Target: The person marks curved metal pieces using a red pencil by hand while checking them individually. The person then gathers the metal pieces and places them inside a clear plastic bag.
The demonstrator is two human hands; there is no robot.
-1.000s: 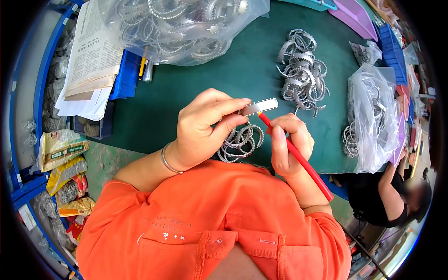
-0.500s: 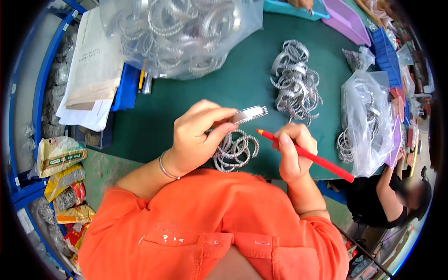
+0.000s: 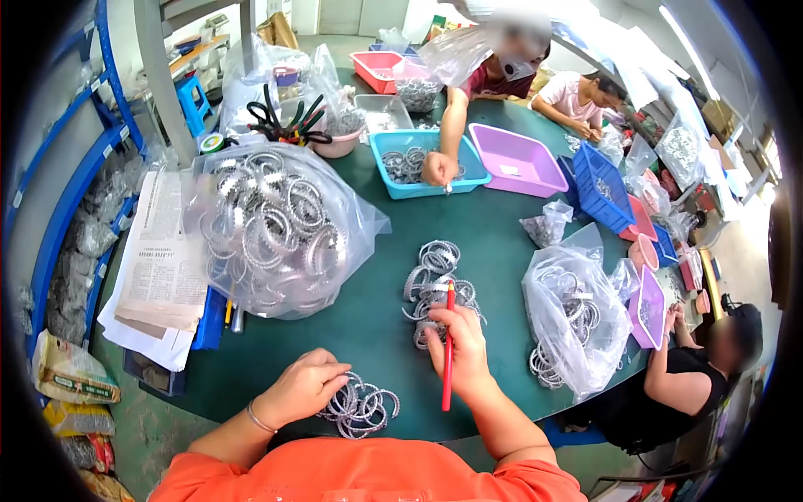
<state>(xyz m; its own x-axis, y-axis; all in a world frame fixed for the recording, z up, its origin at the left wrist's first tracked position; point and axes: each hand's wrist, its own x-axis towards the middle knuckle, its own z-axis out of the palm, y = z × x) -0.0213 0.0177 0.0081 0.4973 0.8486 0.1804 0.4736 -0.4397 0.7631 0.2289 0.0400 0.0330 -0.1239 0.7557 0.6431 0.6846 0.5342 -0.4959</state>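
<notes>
The right hand [image 3: 458, 341] clamped a forward-pointing pen [image 3: 448, 360] at the far bands [image 3: 431, 291]; the left hand [image 3: 305, 385], grip unclear, adjoined the near bands [image 3: 361, 408].

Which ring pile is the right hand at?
The unbagged pile straight ahead, partly hidden behind the right hand and its red pen; the nearer pile lies by the left hand.

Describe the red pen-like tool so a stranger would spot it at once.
On the green table, find the middle heap of silvery toothed bands. The person's right hand is at its near end, holding the slim tool. Its bright red shaft stands out against the silvery bands.
</notes>
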